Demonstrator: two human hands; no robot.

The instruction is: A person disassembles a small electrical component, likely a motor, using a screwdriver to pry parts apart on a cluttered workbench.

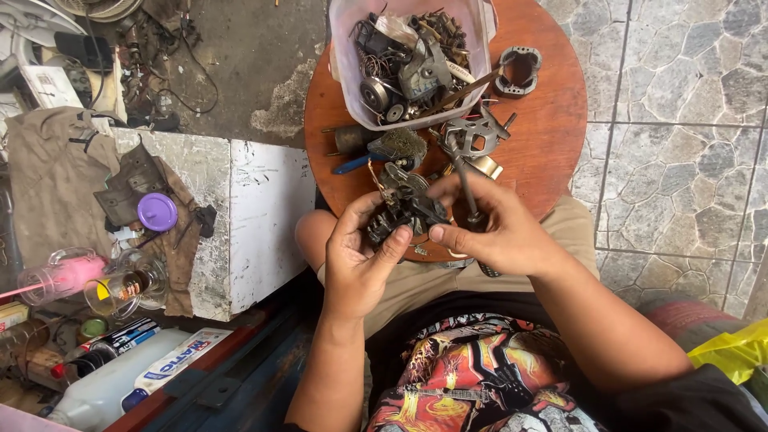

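My left hand [358,260] and my right hand [494,232] meet over my lap, both gripping a small dark metal motor part [404,212] with copper windings. My left fingers cup it from below and the left. My right thumb and fingers pinch its right side. Just beyond my hands stands a round brown wooden table [552,120]. On it lie a grey metal bracket with a shaft [468,144], a wire brush [400,146] and a blue-handled tool [350,165].
A clear plastic tub [344,72] of scrap motor parts sits at the table's far edge, a metal stator ring [518,70] beside it. A white block [264,216] stands at left, with cloths, a purple lid [157,211], jars and bottles. Stone-tiled floor lies at right.
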